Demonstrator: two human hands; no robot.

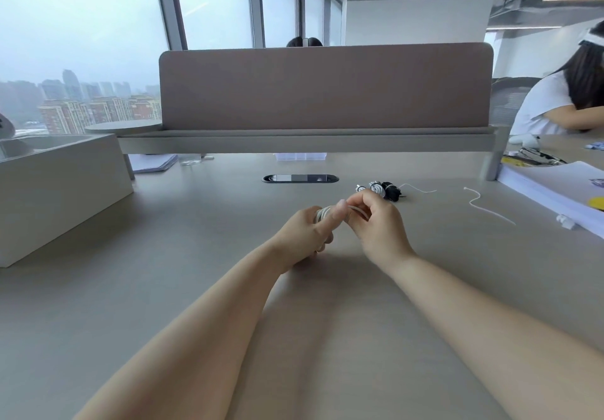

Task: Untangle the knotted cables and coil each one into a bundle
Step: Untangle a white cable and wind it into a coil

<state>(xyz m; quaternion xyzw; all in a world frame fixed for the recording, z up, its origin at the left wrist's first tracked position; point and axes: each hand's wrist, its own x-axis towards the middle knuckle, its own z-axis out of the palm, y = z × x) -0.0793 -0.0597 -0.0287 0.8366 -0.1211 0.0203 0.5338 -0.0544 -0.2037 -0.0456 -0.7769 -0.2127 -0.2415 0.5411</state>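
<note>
the left hand grips a coiled white cable, its fingers curled round it and its thumb laid along the top. the coil's long axis runs left to right. a free loop sticks out rightward into the right hand, which pinches it between thumb and fingertips. so the cable sits between the 2 hands, close over the desk, with its loose part on the right hand's side. that hand looks better placed to wind the next turn. just beyond the right hand lie a white bundle and a black bundle, touching. farther right, 2 white ties lie loose.
</note>
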